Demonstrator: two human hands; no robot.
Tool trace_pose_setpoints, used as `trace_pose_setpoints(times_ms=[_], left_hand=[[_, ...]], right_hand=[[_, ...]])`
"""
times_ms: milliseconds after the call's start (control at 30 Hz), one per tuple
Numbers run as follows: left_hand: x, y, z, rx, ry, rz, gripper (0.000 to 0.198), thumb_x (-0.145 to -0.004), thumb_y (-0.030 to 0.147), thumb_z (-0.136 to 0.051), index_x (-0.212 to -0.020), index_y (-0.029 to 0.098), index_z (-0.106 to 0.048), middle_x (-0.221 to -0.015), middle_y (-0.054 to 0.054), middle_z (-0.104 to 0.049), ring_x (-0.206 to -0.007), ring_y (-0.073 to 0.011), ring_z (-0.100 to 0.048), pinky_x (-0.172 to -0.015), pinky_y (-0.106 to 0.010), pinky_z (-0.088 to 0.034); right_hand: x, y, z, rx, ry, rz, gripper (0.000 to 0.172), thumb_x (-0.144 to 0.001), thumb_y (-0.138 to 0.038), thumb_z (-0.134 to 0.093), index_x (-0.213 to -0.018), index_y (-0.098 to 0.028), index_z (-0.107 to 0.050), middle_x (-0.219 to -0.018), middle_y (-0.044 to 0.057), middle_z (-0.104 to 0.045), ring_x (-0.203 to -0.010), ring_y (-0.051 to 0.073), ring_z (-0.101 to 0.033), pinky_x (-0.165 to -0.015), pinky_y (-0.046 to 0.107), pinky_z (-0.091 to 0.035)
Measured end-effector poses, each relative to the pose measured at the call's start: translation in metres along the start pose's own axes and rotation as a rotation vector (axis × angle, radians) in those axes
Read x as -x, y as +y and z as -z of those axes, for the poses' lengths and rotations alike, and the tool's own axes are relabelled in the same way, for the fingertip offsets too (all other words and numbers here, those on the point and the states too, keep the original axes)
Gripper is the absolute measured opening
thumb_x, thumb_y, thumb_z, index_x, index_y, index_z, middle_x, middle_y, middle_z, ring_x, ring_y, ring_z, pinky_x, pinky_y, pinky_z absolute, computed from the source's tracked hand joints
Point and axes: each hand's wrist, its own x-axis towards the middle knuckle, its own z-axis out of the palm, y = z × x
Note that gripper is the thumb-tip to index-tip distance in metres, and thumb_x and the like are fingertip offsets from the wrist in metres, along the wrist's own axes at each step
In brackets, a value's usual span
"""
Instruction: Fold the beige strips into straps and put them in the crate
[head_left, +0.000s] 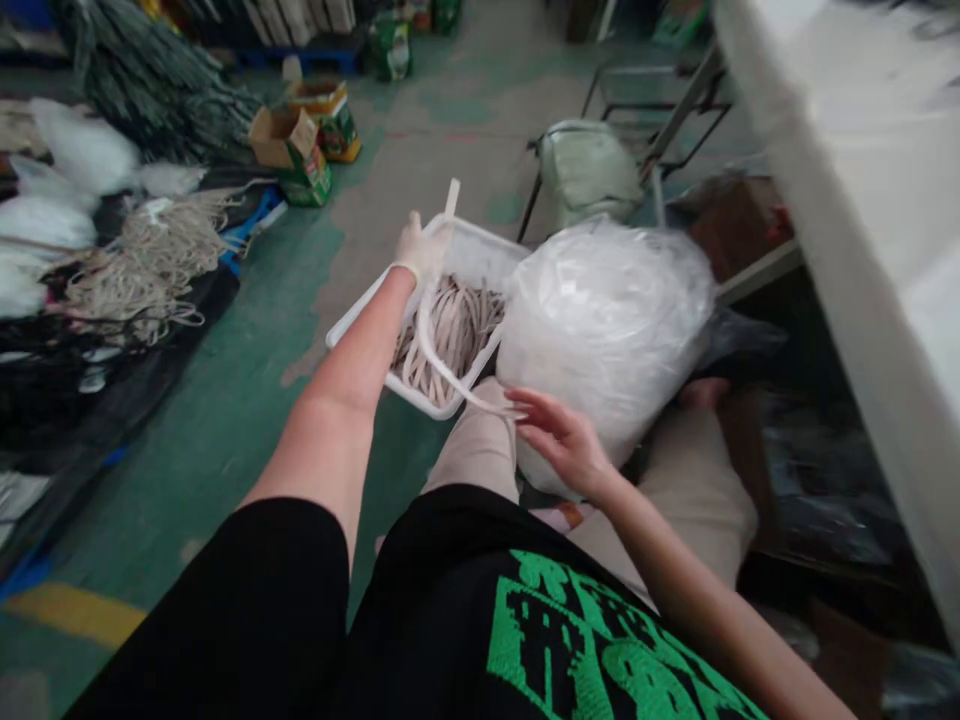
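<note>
left hand (pixel 420 247): gloved, closed around white strap (pixel 429 345), upper centre
right hand (pixel 562 437): fingers spread, touching strap's lower tip, just below centre
strap run: looping down and rightward between hands
white basket (pixel 352 322): under left hand

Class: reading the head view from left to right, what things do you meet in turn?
In order: pile of pale cords → open cardboard box → left hand gripping a white strap → clear plastic bag → white table.
</note>
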Motion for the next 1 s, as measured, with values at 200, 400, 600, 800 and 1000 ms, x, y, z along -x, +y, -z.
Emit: trace_pose_setpoints(times_ms=[200,400,600,800,1000], left_hand=[[0.017,0.001,-0.027,-0.262,-0.008,-0.248,0.063,-0.091,0.03,-0.064,-0.145,0.004,-0.046,-0.153,-0.018,-0.046,-0.145,-0.0278,-0.036,-0.124,-0.036,-0.019],[0.069,0.002,-0.09,-0.518,-0.148,-0.388,0.052,-0.085,0.045,-0.067,-0.132,0.022,-0.065,-0.153,-0.014,-0.049,-0.149,-0.0397,-0.027,-0.12,-0.053,-0.02],[0.075,0.034,-0.179,-0.54,-0.363,-0.507,0.05,-0.079,0.051,-0.072,-0.119,0.022,-0.071,-0.156,-0.015,-0.045,-0.15,-0.0423,-0.021,-0.122,-0.056,-0.009],[0.073,0.038,-0.235,-0.66,-0.43,-0.455,0.032,-0.083,0.038,-0.067,-0.104,0.015,-0.074,-0.134,-0.019,-0.063,-0.142,-0.0381,-0.034,-0.12,-0.057,-0.008],[0.072,0.045,-0.206,-0.772,-0.374,-0.53,0.034,-0.095,0.027,-0.044,-0.112,0.016,-0.072,-0.126,-0.016,-0.069,-0.133,-0.0336,-0.047,-0.118,-0.059,-0.013]], right_hand=[[0.015,0.028,0.017,0.356,0.088,0.112,0.039,-0.093,-0.02,-0.061,-0.131,-0.027,-0.064,-0.137,0.012,-0.065,-0.122,0.026,-0.065,-0.102,0.044,-0.054],[0.143,0.082,0.089,0.736,0.523,-0.098,0.022,-0.096,-0.028,-0.055,-0.113,-0.024,-0.069,-0.123,0.012,-0.071,-0.105,0.027,-0.073,-0.089,0.043,-0.061],[0.222,0.109,0.108,0.914,0.623,-0.209,0.02,-0.096,-0.033,-0.053,-0.103,-0.026,-0.071,-0.109,0.008,-0.076,-0.091,0.029,-0.076,-0.077,0.044,-0.064],[0.213,0.116,0.106,0.913,0.606,-0.273,0.027,-0.097,-0.036,-0.05,-0.103,-0.022,-0.073,-0.11,0.009,-0.077,-0.093,0.027,-0.076,-0.079,0.04,-0.062],[0.215,0.124,0.108,0.887,0.657,-0.282,0.029,-0.096,-0.036,-0.049,-0.102,-0.023,-0.074,-0.107,0.006,-0.078,-0.091,0.023,-0.076,-0.079,0.034,-0.059]])
